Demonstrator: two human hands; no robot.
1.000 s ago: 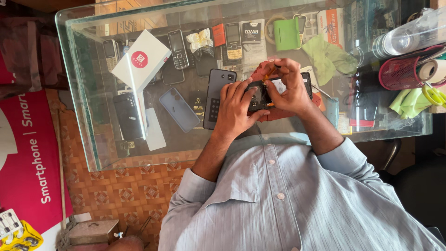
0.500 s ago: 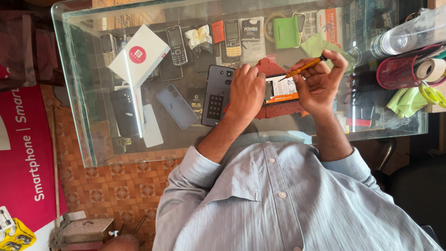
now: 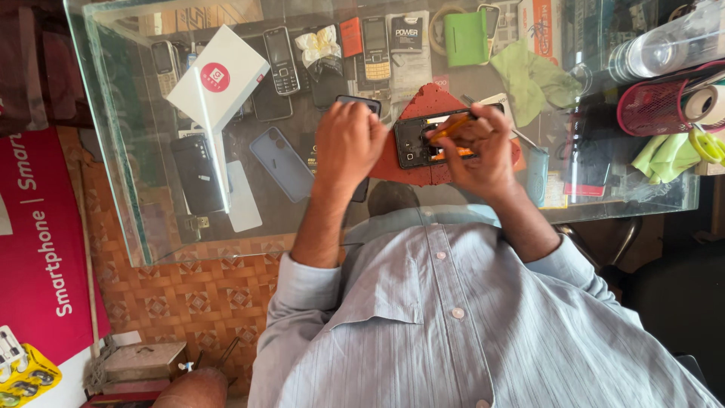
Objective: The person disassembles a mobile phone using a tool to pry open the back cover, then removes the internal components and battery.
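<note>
One opened phone [image 3: 420, 140] near the glass counter's [image 3: 143, 227] near edge; right hand [image 3: 477, 147] grips one orange tool [image 3: 448, 128], left hand [image 3: 349, 143] closed on a dark cover [image 3: 359, 102].

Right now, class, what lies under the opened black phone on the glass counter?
Under the opened black phone lies a red mat on the glass counter. The right hand covers the phone's right end and the mat beneath.

The opened phone [image 3: 434, 140] now lies flat on the red mat [image 3: 430, 106] — a second ago both hands cupped it together. The right hand [image 3: 479, 147] has brought the orange tool [image 3: 451, 128], raised half a second ago, down so its tip is on the phone's insides. The left hand [image 3: 347, 143] has slid off to the dark keypad phone [image 3: 358, 106] beside the mat.
</note>
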